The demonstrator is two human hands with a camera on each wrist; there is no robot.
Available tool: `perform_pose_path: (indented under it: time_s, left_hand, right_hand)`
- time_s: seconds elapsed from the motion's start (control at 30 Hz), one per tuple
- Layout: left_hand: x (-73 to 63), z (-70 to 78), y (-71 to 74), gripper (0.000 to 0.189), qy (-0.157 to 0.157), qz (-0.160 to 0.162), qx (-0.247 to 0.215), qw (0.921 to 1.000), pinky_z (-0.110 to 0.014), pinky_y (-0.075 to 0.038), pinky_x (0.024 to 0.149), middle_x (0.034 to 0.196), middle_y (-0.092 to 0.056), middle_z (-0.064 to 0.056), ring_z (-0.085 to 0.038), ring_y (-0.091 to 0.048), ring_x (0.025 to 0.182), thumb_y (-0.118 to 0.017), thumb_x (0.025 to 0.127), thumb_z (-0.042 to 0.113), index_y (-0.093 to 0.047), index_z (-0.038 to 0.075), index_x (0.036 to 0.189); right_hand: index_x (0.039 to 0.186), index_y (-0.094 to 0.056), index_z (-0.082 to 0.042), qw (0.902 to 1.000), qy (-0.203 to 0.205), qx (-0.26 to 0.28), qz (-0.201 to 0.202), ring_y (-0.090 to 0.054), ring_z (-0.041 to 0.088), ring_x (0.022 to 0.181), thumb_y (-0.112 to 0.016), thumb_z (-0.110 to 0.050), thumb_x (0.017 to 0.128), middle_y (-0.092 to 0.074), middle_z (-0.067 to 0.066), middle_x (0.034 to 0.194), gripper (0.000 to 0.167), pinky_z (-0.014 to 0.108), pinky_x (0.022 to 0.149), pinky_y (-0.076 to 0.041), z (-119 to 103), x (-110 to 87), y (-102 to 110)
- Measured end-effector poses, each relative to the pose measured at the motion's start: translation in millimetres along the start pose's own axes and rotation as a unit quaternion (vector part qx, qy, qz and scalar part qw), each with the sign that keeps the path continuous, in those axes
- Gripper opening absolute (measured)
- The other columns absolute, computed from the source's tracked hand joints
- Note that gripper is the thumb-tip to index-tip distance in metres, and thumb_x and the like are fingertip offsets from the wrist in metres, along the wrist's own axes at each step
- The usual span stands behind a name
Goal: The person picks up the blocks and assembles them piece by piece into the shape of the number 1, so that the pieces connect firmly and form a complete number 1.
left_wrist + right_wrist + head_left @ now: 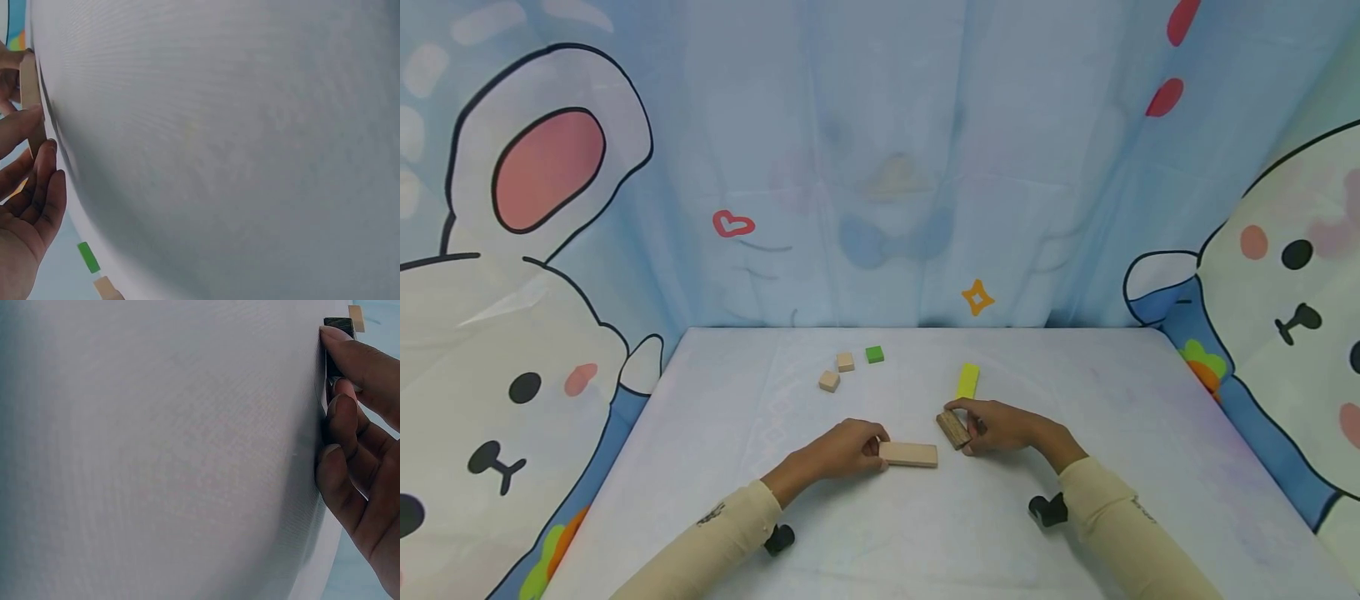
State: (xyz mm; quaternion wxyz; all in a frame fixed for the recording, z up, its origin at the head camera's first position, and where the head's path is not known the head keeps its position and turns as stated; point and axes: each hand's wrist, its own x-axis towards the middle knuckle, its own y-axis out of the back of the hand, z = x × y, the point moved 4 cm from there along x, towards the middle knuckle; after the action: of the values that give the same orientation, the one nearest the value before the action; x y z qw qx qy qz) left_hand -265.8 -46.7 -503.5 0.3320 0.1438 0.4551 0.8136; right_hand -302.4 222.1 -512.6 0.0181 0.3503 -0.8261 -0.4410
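Note:
My left hand (848, 450) pinches the left end of a pale wooden plank (910, 454), which lies lengthwise across the table in the head view. In the left wrist view the plank (30, 94) stands out from between thumb and fingers. To the right, my right hand (1000, 425) grips a darker brown wooden block (952, 430) by its ends, thumb on the near side. The block sits tilted, a short way from the plank's right end. In the right wrist view the dark block (339, 325) is partly hidden behind the fingers.
A yellow block (968, 380) lies just beyond my right hand. Farther back on the white table (760, 533) are a green block (874, 354) and two small pale wooden cubes, one nearer (829, 381) and one farther (846, 362). A patterned curtain (880, 167) hangs behind.

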Motion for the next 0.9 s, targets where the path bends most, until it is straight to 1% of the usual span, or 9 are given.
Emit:
perform_pose_path:
  time_s: [0.27, 0.5, 0.7, 0.9]
  left_hand:
    - [0.3, -5.2, -0.1, 0.031, 0.012, -0.002, -0.006, 0.9999, -0.018, -0.048, 0.073, 0.086, -0.064, 0.008, 0.000, -0.055, 0.076, -0.075, 0.091, 0.021, -0.068, 0.006, 0.117]
    - [-0.7, -7.4, -0.1, 0.032, 0.012, -0.003, -0.009, 0.9999, -0.019, -0.048, 0.074, 0.087, -0.064, 0.008, 0.000, -0.055, 0.077, -0.075, 0.091, 0.021, -0.068, 0.006, 0.118]
    - [-1.9, -7.3, -1.0, 0.031, 0.009, -0.005, -0.013, 0.9999, -0.019, -0.048, 0.074, 0.087, -0.065, 0.007, 0.000, -0.055, 0.077, -0.075, 0.092, 0.020, -0.068, 0.005, 0.119]
    - [-3.6, -7.6, -0.5, 0.031, 0.002, 0.002, -0.009, 1.0000, -0.019, -0.049, 0.074, 0.088, -0.065, 0.006, 0.000, -0.055, 0.077, -0.075, 0.092, 0.019, -0.068, 0.005, 0.118]
  right_hand:
    - [0.147, -0.044, -0.013, 1.0000, 0.007, 0.003, -0.005, -0.051, 0.013, 0.088, -0.077, -0.019, 0.088, -0.054, -0.002, 0.092, 0.068, 0.029, 0.078, -0.043, -0.3, 0.6, 1.3]
    - [0.146, -0.045, -0.013, 0.9999, 0.013, 0.002, 0.000, -0.051, 0.012, 0.087, -0.077, -0.020, 0.088, -0.055, -0.003, 0.092, 0.066, 0.027, 0.077, -0.043, -0.2, 0.6, 1.8]
    - [0.143, -0.047, -0.011, 0.9998, 0.012, 0.013, 0.006, -0.053, 0.011, 0.085, -0.079, -0.019, 0.086, -0.056, -0.003, 0.090, 0.066, 0.026, 0.075, -0.044, -1.0, -0.3, 2.2]
    - [0.142, -0.047, -0.009, 0.9996, 0.021, 0.016, 0.008, -0.053, 0.010, 0.083, -0.078, -0.016, 0.086, -0.056, -0.003, 0.090, 0.064, 0.025, 0.072, -0.044, 0.0, 0.7, 1.6]
